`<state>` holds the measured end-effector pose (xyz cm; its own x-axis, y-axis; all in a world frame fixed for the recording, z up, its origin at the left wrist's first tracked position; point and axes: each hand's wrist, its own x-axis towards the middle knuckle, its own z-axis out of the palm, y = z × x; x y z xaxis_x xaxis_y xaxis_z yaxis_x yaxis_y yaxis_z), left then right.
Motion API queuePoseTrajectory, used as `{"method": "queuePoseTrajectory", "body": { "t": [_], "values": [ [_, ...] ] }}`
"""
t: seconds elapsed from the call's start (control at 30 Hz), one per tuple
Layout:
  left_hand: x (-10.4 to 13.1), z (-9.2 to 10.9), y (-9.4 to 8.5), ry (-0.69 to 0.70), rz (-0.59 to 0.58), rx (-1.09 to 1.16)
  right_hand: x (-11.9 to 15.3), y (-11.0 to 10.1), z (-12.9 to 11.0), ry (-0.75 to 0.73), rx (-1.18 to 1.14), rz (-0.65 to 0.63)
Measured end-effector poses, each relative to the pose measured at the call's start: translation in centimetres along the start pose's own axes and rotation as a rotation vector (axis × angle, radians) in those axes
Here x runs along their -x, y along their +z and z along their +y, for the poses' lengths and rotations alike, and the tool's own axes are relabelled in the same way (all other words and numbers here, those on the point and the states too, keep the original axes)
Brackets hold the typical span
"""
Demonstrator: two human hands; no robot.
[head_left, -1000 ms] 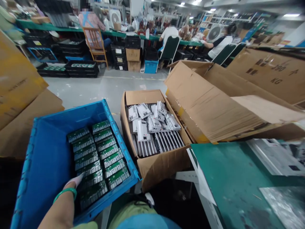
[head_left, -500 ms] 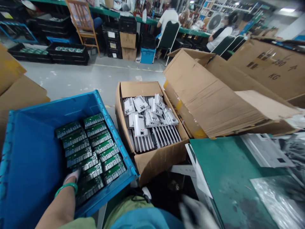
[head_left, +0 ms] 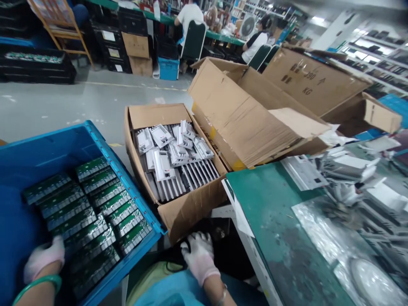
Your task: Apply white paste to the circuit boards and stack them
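Observation:
My left hand (head_left: 46, 259), in a white and pink glove with a green bangle at the wrist, is inside the blue crate (head_left: 126, 182). It is beside the left row of green circuit boards (head_left: 76, 223); blur hides its fingers. In the middle, my right hand (head_left: 200, 257), gloved too, is over my lap in front of the carton (head_left: 191, 206). Its fingers are apart, and no held thing shows in them. Grey-white plastic housings (head_left: 164, 165) lie piled in that carton, some loose over neat rows.
On my right, a green-topped table (head_left: 255, 204) bears more grey housings (head_left: 350, 170) and clear plastic bags (head_left: 321, 225). Large open cartons (head_left: 248, 119) stand behind it. Two people sit at a far bench. Black trays (head_left: 35, 68) are stacked at the far left.
The view has swung right, so the crate and carton appear further left. My right hand has come up into view over my lap. My left hand has drawn back slightly from the boards.

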<state>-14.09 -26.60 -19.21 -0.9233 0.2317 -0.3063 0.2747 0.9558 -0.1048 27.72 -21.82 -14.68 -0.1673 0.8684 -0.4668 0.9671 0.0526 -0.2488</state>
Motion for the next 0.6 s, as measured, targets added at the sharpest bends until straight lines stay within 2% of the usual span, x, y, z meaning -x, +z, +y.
{"method": "queuePoseTrajectory", "body": {
  "t": [0.07, 0.13, 0.2, 0.27, 0.3, 0.37, 0.4, 0.43, 0.47, 0.5, 0.6],
  "values": [
    [0.8, 1.7, -2.5, 0.043, 0.083, 0.128, 0.4, -0.4, 1.2, 0.045, 0.008, 0.016],
    [2.4, 4.2, -5.0, 0.172, 0.163, 0.254, 0.9, -0.7, 2.0, 0.075, 0.007, 0.014],
    [5.3, 6.9, -6.9, 0.403, 0.204, 0.370, 1.6, -0.8, 2.2, 0.082, -0.002, 0.012],
    [9.7, 9.4, -7.7, 0.708, 0.139, 0.429, 2.4, -1.0, 2.1, 0.084, -0.014, 0.025],
    [12.4, 10.5, -7.5, 0.881, 0.056, 0.423, 2.9, -1.1, 2.0, 0.087, -0.019, 0.035],
    [18.3, 12.2, -6.0, 1.173, -0.126, 0.366, 3.7, -1.3, 1.8, 0.094, -0.026, 0.055],
    [21.1, 12.8, -4.9, 1.319, -0.250, 0.289, 4.0, -1.4, 1.9, 0.096, -0.030, 0.059],
    [23.7, 13.2, -3.5, 1.511, -0.459, 0.065, 4.2, -1.4, 1.9, 0.097, -0.034, 0.057],
    [25.8, 13.6, -2.0, 1.579, -0.547, -0.029, 4.4, -1.4, 2.1, 0.096, -0.039, 0.052],
    [27.5, 13.8, -0.6, 1.595, -0.579, -0.084, 4.5, -1.4, 2.2, 0.096, -0.047, 0.046],
    [29.6, 14.2, 3.1, 1.590, -0.616, -0.177, 4.5, -1.1, 2.8, 0.095, -0.088, 0.037]
  ]
}}
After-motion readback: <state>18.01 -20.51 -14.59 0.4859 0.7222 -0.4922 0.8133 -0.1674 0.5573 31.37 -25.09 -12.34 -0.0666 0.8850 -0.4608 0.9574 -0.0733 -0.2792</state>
